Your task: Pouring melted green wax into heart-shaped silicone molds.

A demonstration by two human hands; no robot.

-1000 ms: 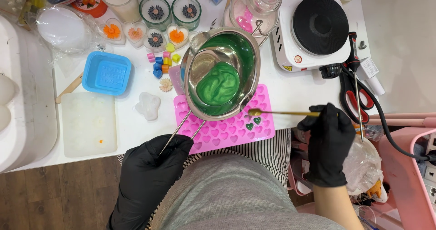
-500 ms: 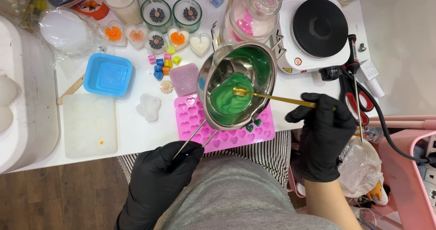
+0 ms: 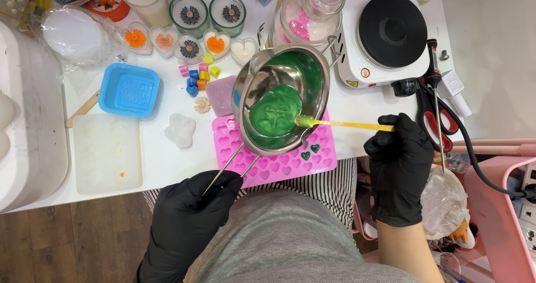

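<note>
Steel melting pot (image 3: 282, 101) of green wax tilted over pink heart mould (image 3: 276, 163) on white bench (image 3: 162, 160), left hand (image 3: 187, 219) clamped on its handle, right hand (image 3: 399, 160) gripping yellow stick (image 3: 346, 125), hot plate (image 3: 391, 34) and scissors (image 3: 438, 118) beside, blue mould (image 3: 129, 90) left.

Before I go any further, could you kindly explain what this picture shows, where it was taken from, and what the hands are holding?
This is one view from a camera worn on a person's head, looking down at their own two hands in black gloves. The left hand grips the wire handle of a tilted steel melting pot holding green liquid. The right hand holds a thin yellow stick whose tip rests at the pot's lower rim. Under the pot lies a pink silicone mould with heart-shaped cavities, a few filled green. On the white table also sit a blue square mould, a white electric hotplate and red-handled scissors.
</note>
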